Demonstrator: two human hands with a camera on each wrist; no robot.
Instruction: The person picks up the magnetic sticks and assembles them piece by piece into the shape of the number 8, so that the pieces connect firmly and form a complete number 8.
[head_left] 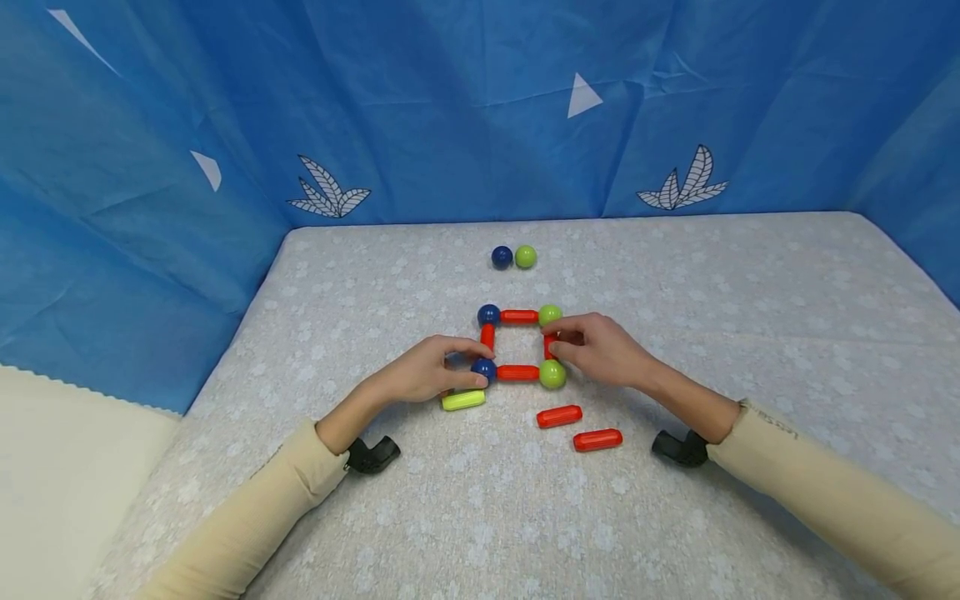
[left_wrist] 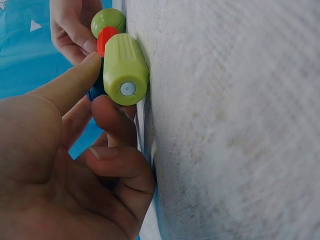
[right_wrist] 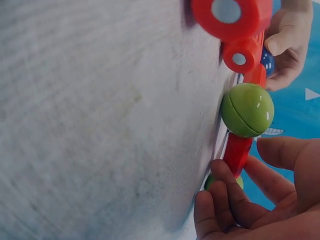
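Four grooved red plastic rods [head_left: 518, 373] and four glossy balls [head_left: 552, 374], two blue, two lime, form a square mid-worktop [head_left: 390, 283]. Joints are seemingly being aligned, calling for gentle pressure: the left hand's [head_left: 435, 371] fingers pinch the near-left blue ball [head_left: 486, 367], the right hand's [head_left: 600, 350] fingers clamp the right-hand rod [right_wrist: 237, 151].

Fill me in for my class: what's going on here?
A person's left hand pinches the near-left glossy blue ball of a square made of red plastic-looking rods and blue and green balls. The right hand has its fingers round the right-side red rod. All four sides and corners are in place. A loose yellow-green rod lies by the left hand, two spare red rods nearer the front, and a spare blue ball and spare green ball beyond the square.
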